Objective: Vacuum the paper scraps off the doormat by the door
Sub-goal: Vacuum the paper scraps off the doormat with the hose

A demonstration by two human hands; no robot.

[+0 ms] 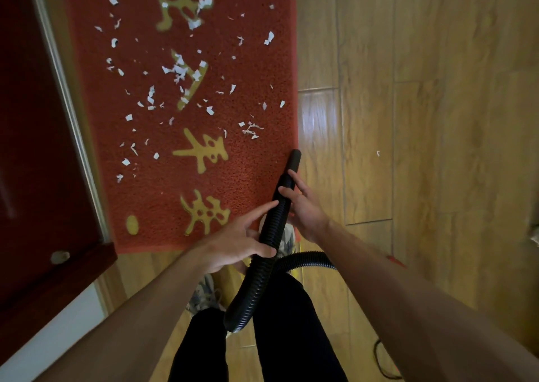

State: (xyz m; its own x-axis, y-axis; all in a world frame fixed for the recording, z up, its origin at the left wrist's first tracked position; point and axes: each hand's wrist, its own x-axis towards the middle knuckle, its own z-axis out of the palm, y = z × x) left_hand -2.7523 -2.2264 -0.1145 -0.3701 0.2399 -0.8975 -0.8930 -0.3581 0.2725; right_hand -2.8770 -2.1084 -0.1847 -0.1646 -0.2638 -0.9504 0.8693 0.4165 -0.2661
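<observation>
The black ribbed vacuum hose [269, 230] is gripped by both hands over the near right corner of the red doormat [242, 95]. The left hand [242, 243] is wrapped around the ribbed section, thumb laid across the front and index finger stretched up along it. The right hand [303, 206] is closed on the hose higher up, where the ribs give way to the smooth nozzle [293, 162]; only its fingertips are seen curling round, the palm side is hidden. The nozzle's mouth is pointed away from the camera at the mat's right edge, and contact with the mat cannot be judged.

White paper scraps [178, 72] are scattered across the middle and far stretch of the mat, over the gold characters; one lone scrap [378, 153] is seen on the wooden floor [437, 119] to the right. The dark red door [38, 148] is set along the mat's left side. The mat's far end is cut off by the frame. Below the hands the hose is looped between dark trouser legs [280, 338], and patterned footwear is only partly seen.
</observation>
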